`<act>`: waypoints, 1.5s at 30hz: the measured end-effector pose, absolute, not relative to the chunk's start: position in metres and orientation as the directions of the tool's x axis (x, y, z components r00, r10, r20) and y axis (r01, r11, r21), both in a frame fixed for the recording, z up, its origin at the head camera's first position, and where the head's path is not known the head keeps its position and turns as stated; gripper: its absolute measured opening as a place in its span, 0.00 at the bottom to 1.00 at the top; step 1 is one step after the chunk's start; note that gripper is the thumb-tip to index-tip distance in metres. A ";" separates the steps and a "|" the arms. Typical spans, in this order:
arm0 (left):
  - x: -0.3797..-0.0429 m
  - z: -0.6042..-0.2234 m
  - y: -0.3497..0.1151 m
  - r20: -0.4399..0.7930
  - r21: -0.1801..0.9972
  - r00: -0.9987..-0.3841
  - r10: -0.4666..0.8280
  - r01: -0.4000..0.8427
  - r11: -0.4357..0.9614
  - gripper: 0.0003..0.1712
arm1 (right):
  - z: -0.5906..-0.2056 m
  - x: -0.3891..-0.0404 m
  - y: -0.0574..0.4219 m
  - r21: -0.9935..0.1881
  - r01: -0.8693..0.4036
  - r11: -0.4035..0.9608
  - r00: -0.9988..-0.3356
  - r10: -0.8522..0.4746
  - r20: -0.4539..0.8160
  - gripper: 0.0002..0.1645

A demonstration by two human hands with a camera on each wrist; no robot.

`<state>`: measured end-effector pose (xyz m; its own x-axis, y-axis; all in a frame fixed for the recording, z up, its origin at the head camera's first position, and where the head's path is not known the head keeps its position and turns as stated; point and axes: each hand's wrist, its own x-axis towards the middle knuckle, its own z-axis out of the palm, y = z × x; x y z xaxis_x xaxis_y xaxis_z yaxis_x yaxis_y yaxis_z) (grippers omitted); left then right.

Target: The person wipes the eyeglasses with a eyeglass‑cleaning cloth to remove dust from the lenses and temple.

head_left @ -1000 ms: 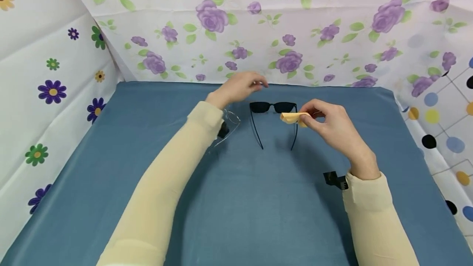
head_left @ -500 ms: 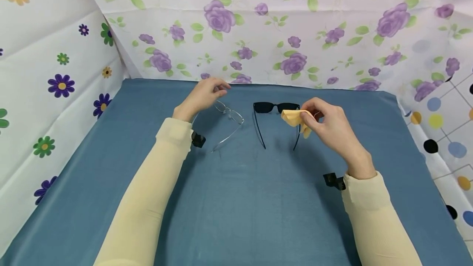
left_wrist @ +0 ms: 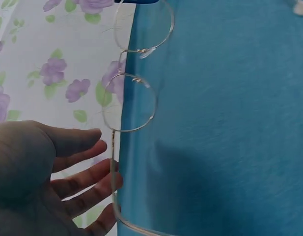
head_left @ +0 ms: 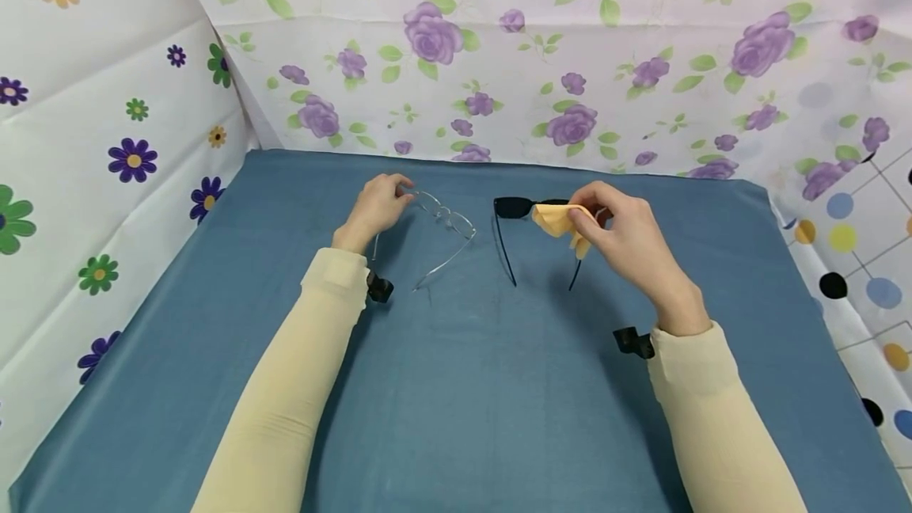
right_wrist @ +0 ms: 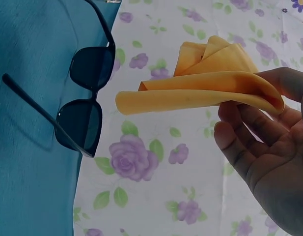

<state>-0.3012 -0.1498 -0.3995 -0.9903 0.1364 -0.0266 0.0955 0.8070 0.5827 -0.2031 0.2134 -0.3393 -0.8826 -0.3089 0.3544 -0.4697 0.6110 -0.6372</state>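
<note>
Reaching down and to the left, the left hand (head_left: 376, 204) has come from above the middle of the desk (head_left: 463, 386) to the outer hinge of the wire-rimmed glasses (head_left: 443, 213), left of centre in the head view. For the work in hand, that seems to put the hand ready to take the frame. It does not look gripped yet: at the lower left of the left wrist view the fingers are loosely spread, thumb apart from them, the temple passing across the fingertips; I cannot tell whether they touch. Right of centre, the right hand (head_left: 620, 236) pinches a folded yellow cloth (head_left: 559, 220) between thumb and fingers, wrist raised, the cloth now hiding one lens of the dark sunglasses (head_left: 513, 207) in the head view.
</note>
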 end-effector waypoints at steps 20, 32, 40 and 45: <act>-0.308 -0.411 -0.151 -0.076 0.605 -0.997 0.026 -0.025 0.796 0.19 | -0.340 -0.205 0.206 -0.645 -0.460 0.610 -0.888 -0.313 0.337 0.11; -0.315 -0.411 -0.153 -0.077 0.631 -0.995 0.059 -0.003 0.775 0.15 | -0.342 -0.209 0.192 -0.667 -0.477 0.572 -0.878 -0.338 0.337 0.11; -0.312 -0.401 -0.151 -0.025 0.687 -0.999 0.047 0.016 0.727 0.14 | -0.344 -0.211 0.186 -0.681 -0.459 0.570 -0.888 -0.318 0.333 0.11; -0.306 -0.388 -0.148 0.029 0.723 -0.999 0.040 0.048 0.689 0.13 | -0.345 -0.211 0.186 -0.688 -0.455 0.565 -0.890 -0.312 0.332 0.11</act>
